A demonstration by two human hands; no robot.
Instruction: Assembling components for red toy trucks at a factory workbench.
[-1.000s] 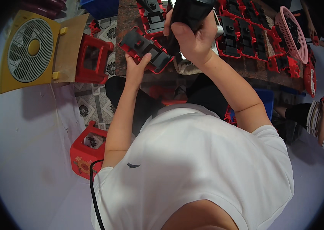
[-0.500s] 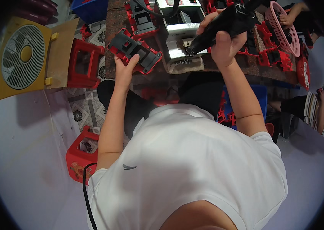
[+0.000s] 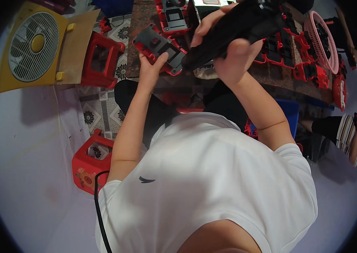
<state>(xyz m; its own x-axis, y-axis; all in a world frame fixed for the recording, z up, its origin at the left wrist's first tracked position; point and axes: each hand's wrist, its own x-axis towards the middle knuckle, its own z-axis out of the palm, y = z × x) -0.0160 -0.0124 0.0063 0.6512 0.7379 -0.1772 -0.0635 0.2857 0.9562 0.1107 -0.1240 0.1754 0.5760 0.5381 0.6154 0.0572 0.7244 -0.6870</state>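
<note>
My left hand point(image 3: 149, 72) grips the near edge of a plastic housing point(image 3: 152, 41), grey on top with a red rim, thumb on its upper face. In my right hand point(image 3: 236, 63) is a black electric screwdriver point(image 3: 234, 34), fingers wrapped around its body. Its nose points down and left, at the right end of the housing. The very tip is hard to make out, and whether it touches the housing I cannot tell. A similar red and grey housing point(image 3: 174, 17) lies behind. The metal screw feeder point(image 3: 212, 2) is mostly hidden by the screwdriver.
Several red and black parts point(image 3: 277, 48) lie along the stone table point(image 3: 267, 80) on the right, near a pink basket point(image 3: 334, 63). A yellow fan point(image 3: 38, 42) and red stools point(image 3: 92, 162) stand to the left. Another person in a striped top point(image 3: 347, 137) is at the right.
My right hand has brought the screwdriver left, from the screw feeder to the right end of the housing. The view has shifted slightly; my left hand still holds the housing.
</note>
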